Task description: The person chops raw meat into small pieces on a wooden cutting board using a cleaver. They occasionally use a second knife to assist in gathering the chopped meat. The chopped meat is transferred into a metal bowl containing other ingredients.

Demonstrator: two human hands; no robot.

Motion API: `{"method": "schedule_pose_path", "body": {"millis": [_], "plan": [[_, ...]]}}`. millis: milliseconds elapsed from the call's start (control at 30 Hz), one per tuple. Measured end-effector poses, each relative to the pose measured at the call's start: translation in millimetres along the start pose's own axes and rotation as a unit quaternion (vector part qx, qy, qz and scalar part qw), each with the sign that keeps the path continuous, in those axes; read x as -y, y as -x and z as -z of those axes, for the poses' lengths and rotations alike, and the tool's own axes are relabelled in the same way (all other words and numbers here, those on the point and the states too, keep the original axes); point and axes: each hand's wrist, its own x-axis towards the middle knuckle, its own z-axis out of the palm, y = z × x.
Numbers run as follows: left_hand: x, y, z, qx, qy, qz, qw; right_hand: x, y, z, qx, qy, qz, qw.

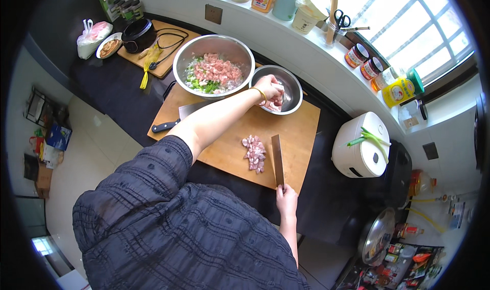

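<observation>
My left hand (269, 88), a gold bangle at its wrist, reaches into the smaller metal bowl (294, 88). Its fingers are closed on raw meat (274, 105), part of which they hide. A cleaver (277, 160) is gripped by the handle in my right hand (287, 199), its blade upright over the wooden cutting board (224, 131). Just left of the blade lies a small heap of chopped raw meat (254, 153). The larger metal bowl (182, 78) holds minced meat (219, 69) and chopped greens (204, 87). A second knife (166, 126) rests at the board's left, partly under my forearm.
To the right stands a white rice cooker (360, 146) with green onion (371, 138) on its lid. A black pot (139, 35) and a cord sit on another board (171, 29) at the far left. Jars (356, 55) and scissors (341, 20) line the windowsill.
</observation>
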Motion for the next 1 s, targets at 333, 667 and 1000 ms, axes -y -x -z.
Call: {"method": "schedule_pose_path", "body": {"millis": [333, 667, 1000], "plan": [[48, 56, 15, 0.016, -0.079, -0.045, 0.996, -1, 8, -9, -0.038, 0.001, 0.032, 0.999], [118, 142, 73, -0.091, -0.308, 0.173, 0.931, 5, 8, -5, -0.013, 0.032, 0.039, 0.999], [129, 173, 92, -0.17, -0.473, 0.029, 0.864, 56, 23, -22, 0.143, -0.127, 0.023, 0.981]]}}
